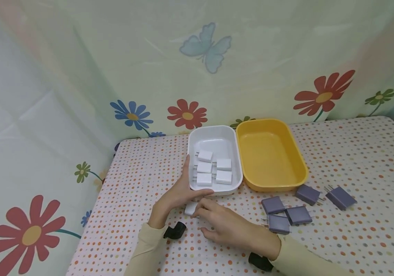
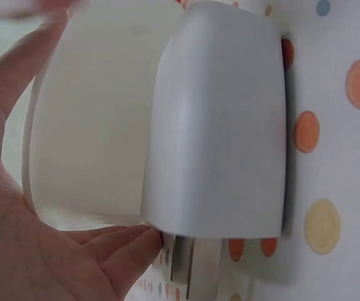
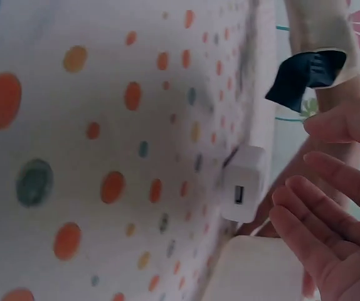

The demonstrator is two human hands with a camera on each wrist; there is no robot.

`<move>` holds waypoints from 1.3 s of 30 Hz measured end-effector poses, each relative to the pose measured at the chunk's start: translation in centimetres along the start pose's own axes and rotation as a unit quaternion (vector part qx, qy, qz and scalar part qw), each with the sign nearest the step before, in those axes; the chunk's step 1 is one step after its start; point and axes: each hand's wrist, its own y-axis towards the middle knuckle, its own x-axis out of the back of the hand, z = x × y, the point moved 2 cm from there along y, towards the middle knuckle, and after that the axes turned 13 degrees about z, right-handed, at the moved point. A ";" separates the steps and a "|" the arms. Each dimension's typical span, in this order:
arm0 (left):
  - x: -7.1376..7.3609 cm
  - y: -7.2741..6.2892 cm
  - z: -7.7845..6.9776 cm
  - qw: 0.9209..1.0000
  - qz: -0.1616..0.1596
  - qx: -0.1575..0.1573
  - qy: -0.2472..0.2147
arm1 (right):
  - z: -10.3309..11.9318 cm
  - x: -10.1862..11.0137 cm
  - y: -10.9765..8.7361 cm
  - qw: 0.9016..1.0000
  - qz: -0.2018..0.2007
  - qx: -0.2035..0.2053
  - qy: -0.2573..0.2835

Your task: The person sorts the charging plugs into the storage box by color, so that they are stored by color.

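- The work seems to be the sorting of chargers by colour: in the middle of the head frame, five white chargers (image 1: 204,167) already lie inside the white tray (image 1: 214,141).
- The step in hand is, I judge, picking up the loose white charger (image 1: 190,209), which lies on the dotted tablecloth (image 1: 107,237) at the lower centre, just below the tray.
- The right hand (image 1: 222,222) is beside this charger. In the right wrist view its fingers are loosely bent and apart from the thumb, and grasp nothing; whether a fingertip touches the charger, I cannot tell.
- The left hand (image 1: 179,189) rests against the near left corner of the white tray, with the fingers rather straight along the left side and the thumb along the near edge. It is not clenched, and probably it steadies the tray.
- The next move calls for a pinch of thumb and fingers on the charger's body, then a short lift over the near rim.
- The yellow tray (image 1: 271,161), right of centre, has nothing inside; five purple chargers (image 1: 298,215) lie below it, toward the lower right.
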 end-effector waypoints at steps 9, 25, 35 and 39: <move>0.1 0.1 0.0 1.000 0.006 -0.006 -0.009 | -1.1 -1.3 0.9 0.999 0.027 -0.022 -0.027; 0.0 -0.1 -0.2 1.000 0.000 -0.013 -0.013 | -2.0 -1.7 2.5 0.998 0.045 -0.006 -0.032; -0.1 -0.1 -0.2 1.000 0.003 0.003 -0.005 | -1.8 -1.7 2.0 0.998 0.049 0.037 -0.017; 0.0 -0.2 -0.3 1.000 0.000 0.010 0.007 | -1.7 -1.9 1.8 0.997 0.068 0.035 0.003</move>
